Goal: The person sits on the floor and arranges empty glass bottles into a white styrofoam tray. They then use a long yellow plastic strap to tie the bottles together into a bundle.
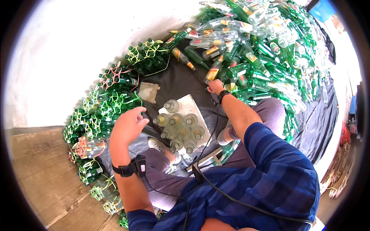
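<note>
My left hand [130, 125] is raised at the left with nothing in it, its fingers loosely bent and the thumb apart. Between my feet, several clear glass bottles [182, 131] stand close together on a white board [192, 105], necks up. At the edge of a bottle heap, my right hand [216, 86] is at the base of a clear bottle with an orange label [214, 70]. Its fingers are curled, but whether they grip that bottle is hidden.
Loose green and clear bottles [260, 55] are heaped at the right on black sheeting [179, 78]. Strapped bundles of green bottles [111, 101] line the white wall [72, 52]. A flat cardboard piece [149, 92] lies beyond the board. A black cable [212, 132] hangs from my right wrist.
</note>
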Available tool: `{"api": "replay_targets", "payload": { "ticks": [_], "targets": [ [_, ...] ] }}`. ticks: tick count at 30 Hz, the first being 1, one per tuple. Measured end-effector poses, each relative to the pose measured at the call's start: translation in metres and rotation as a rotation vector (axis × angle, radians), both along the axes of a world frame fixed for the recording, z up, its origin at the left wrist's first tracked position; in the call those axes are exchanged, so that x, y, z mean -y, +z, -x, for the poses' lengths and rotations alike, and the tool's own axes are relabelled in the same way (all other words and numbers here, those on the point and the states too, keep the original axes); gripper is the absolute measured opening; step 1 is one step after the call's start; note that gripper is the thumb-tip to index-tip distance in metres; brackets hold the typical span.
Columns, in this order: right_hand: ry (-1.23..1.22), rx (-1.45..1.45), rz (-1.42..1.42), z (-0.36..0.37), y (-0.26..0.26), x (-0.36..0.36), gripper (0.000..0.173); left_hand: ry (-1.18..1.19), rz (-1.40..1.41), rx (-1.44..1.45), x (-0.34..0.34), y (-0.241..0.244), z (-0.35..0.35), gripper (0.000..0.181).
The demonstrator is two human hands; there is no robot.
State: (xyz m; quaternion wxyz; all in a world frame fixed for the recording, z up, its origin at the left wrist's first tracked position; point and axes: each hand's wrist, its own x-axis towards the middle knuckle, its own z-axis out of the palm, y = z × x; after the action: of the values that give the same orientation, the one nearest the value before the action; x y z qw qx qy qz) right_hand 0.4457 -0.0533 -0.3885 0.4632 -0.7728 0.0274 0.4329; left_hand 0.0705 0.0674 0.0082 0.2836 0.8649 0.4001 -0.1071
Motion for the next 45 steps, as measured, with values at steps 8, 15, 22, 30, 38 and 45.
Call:
{"api": "replay_targets", "payload": {
  "ticks": [8, 15, 22, 30, 38, 45],
  "targets": [
    [-0.172, -0.078, -0.034, -0.021, -0.043, -0.037, 0.027, 0.005, 0.010, -0.060, -0.006, -0.004, -0.019, 0.043],
    [0.206, 0.166, 0.323, -0.037, -0.052, -0.046, 0.058, -0.010, 0.000, -0.016, -0.005, -0.008, -0.027, 0.041],
    [0.101, -0.010, 0.059, -0.018, -0.036, -0.030, 0.057, -0.024, -0.028, -0.001, -0.002, -0.008, -0.020, 0.040],
    [0.297, -0.085, -0.199, 0.007, 0.064, -0.005, 0.038, -0.039, -0.013, 0.065, -0.006, -0.007, 0.001, 0.040],
    [0.380, -0.015, -0.533, 0.046, 0.267, 0.014, 0.030, -0.013, -0.133, 0.322, 0.014, 0.004, 0.014, 0.037],
    [0.635, 0.365, -0.831, 0.131, 0.396, 0.065, 0.047, -0.009, -0.031, 0.808, 0.062, 0.021, -0.005, 0.050]
  ]
}}
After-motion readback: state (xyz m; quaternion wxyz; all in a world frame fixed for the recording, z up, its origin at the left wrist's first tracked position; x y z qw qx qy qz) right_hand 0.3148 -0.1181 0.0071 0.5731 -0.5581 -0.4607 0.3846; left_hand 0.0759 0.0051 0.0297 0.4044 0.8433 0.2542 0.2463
